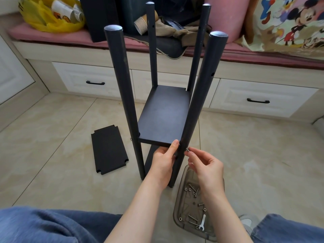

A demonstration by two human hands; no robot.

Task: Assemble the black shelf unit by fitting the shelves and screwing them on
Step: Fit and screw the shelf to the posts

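The black shelf unit stands on the tiled floor on four round posts, with the near right post (201,95) closest to my hands. A black shelf (163,114) sits between the posts, and a lower shelf shows beneath it. My left hand (164,159) grips the shelf's front right corner from below, thumb on its edge. My right hand (205,166) pinches a silver screw (187,149) against the near right post at shelf height. A screw head (131,139) shows on the near left post.
A loose black shelf (108,149) lies flat on the floor to the left. A clear plastic tray (178,204) by my right knee holds several screws, washers and a small wrench (202,222). A drawer bench with cushions and bags stands behind.
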